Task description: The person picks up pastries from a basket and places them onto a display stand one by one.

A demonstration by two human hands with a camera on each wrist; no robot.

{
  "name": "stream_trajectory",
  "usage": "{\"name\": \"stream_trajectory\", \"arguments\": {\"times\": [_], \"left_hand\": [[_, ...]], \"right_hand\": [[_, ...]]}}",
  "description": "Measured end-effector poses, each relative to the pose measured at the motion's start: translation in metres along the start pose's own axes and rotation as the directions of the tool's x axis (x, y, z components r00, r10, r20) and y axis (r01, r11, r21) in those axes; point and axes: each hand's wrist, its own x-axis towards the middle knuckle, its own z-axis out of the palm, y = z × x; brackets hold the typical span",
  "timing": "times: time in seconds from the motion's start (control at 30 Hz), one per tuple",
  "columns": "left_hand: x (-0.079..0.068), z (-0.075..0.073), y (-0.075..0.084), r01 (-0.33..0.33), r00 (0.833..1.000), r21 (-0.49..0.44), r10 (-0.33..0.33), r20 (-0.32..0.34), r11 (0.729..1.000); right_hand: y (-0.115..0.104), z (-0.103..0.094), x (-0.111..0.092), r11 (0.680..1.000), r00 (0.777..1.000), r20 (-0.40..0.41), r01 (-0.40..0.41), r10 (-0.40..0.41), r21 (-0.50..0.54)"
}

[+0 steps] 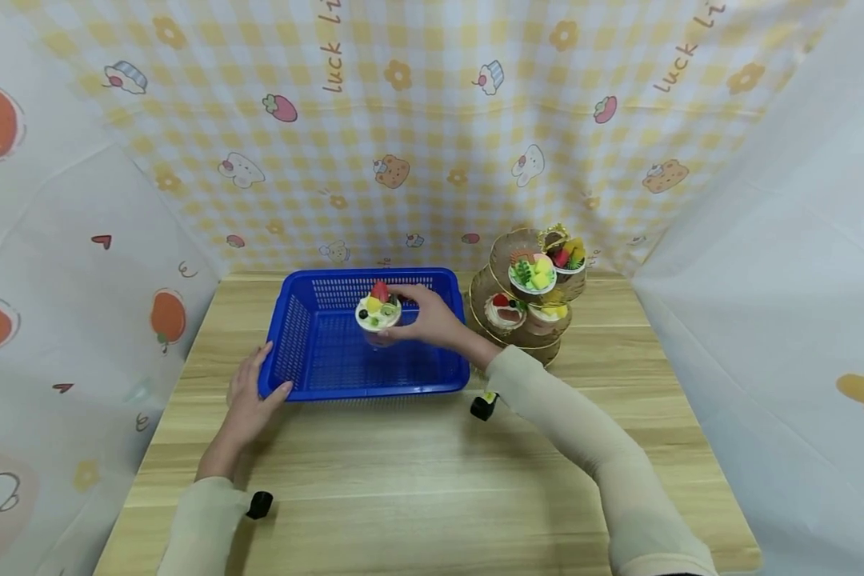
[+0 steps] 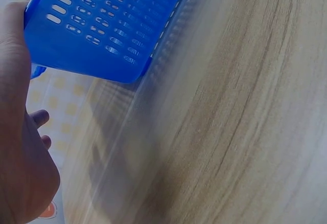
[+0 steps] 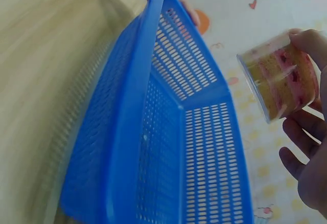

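Note:
My right hand holds a clear cup of layered cake above the blue basket. Its fingers and thumb are around the cup's sides. In the head view, white cream and fruit pieces, one of them a strawberry, top the cake. The right wrist view shows yellow and pink layers through the cup wall. At the basket's near left corner, my left hand grips the rim, thumb on the front edge and fingers along the left side. No items show inside the basket.
A tiered stand with gold rims is right of the basket, carrying several fruit-topped desserts such as a fruit bowl and a tart. Everything rests on a wooden table. A patterned cloth hangs behind.

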Motion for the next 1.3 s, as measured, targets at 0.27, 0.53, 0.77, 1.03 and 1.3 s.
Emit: {"name": "stream_trajectory", "arguments": {"times": [0.27, 0.53, 0.77, 1.03, 1.3], "left_hand": [[0.001, -0.002, 0.002, -0.002, 1.000, 0.008, 0.002, 0.001, 1.000], [-0.001, -0.004, 0.002, 0.007, 1.000, 0.013, -0.008, 0.010, 1.000], [0.000, -0.003, 0.003, 0.002, 1.000, 0.011, -0.002, 0.009, 1.000], [0.002, -0.001, 0.003, -0.004, 1.000, 0.018, 0.004, 0.007, 1.000], [0.003, -0.001, 0.000, -0.010, 1.000, 0.015, 0.010, 0.006, 1.000]], "right_hand": [[-0.004, -0.027, -0.053, 0.999, 0.992, -0.123, -0.015, 0.009, -0.052], [0.001, -0.039, -0.100, 0.994, 0.962, -0.266, 0.032, -0.058, -0.101], [0.004, -0.032, -0.138, 0.981, 0.912, -0.406, -0.030, -0.051, -0.192], [0.023, -0.019, -0.183, 0.969, 0.822, -0.552, -0.228, 0.140, -0.095], [0.053, -0.014, -0.208, 0.935, 0.741, -0.618, -0.353, 0.261, -0.028]]}}
